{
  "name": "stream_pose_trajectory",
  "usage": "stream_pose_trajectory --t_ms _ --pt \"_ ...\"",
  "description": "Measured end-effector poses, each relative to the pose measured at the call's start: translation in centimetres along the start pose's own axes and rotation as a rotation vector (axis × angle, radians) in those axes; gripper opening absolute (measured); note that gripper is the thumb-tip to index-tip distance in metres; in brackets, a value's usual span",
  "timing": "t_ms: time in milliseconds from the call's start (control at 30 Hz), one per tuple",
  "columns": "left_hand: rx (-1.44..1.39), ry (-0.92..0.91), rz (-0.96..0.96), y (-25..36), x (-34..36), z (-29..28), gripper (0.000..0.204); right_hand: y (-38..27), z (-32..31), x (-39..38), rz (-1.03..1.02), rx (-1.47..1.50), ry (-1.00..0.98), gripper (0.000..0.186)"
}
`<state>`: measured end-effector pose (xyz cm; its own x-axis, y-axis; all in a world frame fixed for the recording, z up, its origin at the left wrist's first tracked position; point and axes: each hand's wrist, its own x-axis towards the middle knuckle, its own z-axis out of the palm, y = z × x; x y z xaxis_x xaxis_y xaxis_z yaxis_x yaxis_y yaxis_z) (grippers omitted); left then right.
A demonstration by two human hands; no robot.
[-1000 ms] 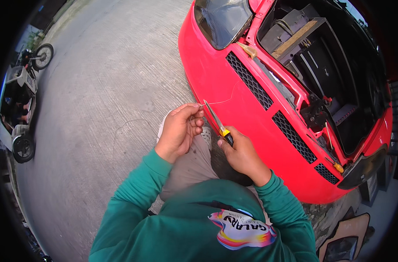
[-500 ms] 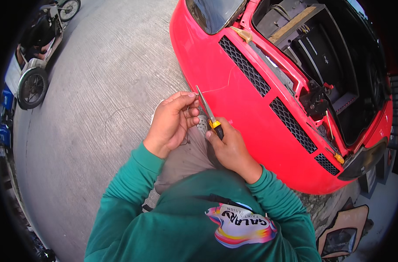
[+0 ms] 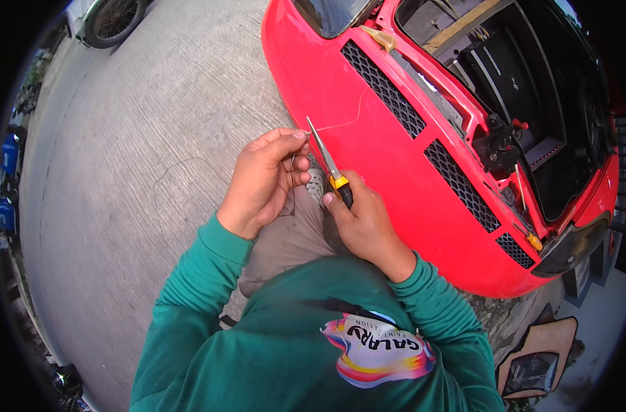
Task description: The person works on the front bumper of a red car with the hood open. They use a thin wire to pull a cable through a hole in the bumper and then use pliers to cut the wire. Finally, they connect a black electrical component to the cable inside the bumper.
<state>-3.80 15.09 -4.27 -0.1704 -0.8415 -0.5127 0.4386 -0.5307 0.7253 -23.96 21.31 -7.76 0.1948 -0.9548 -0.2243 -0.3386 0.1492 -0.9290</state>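
My left hand (image 3: 261,182) pinches a thin, light wire (image 3: 347,123) at thumb and fingertips; the wire loops over the bumper of a red car (image 3: 381,158). My right hand (image 3: 361,223) grips long-nose pliers (image 3: 330,161) with yellow and black handles, their tips up beside my left fingertips at the wire. Whether the jaws bite on the wire is too small to tell. Both hands are above my legs, in front of the car's black mesh grilles (image 3: 462,184). A thin line of wire also hangs left of my left hand over the pavement.
The car's open compartment holds a black boxed unit (image 3: 495,82). A yellow-handled screwdriver (image 3: 532,240) and a beige tool (image 3: 378,38) lie on its edge. A wheeled vehicle (image 3: 114,20) stands on the pavement (image 3: 121,172) at upper left; blue objects line the left edge. A panel (image 3: 532,357) lies lower right.
The view has shifted, so the parked vehicle has slid up toward the top edge. My hands and pliers appear slightly higher and further left, still together at the wire.
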Motion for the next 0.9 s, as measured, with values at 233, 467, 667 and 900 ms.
stream_pose_trajectory --t_ms 233,467,667,900 --pt "0.024 0.007 0.009 0.0 -0.2 0.4 0.012 0.0 0.3 -0.2 -0.013 -0.022 0.04 0.036" --pt "0.03 -0.011 0.012 0.3 -0.2 0.4 0.012 0.0 0.1 -0.3 -0.031 0.032 0.014 0.034" --pt "0.029 -0.044 0.017 0.3 0.0 0.0 0.012 0.4 0.1 -0.1 -0.001 0.159 -0.06 0.03" --pt "0.106 -0.151 -0.102 2.2 0.8 -1.4 0.014 0.2 -2.1 -0.4 0.312 0.672 -0.438 0.019"
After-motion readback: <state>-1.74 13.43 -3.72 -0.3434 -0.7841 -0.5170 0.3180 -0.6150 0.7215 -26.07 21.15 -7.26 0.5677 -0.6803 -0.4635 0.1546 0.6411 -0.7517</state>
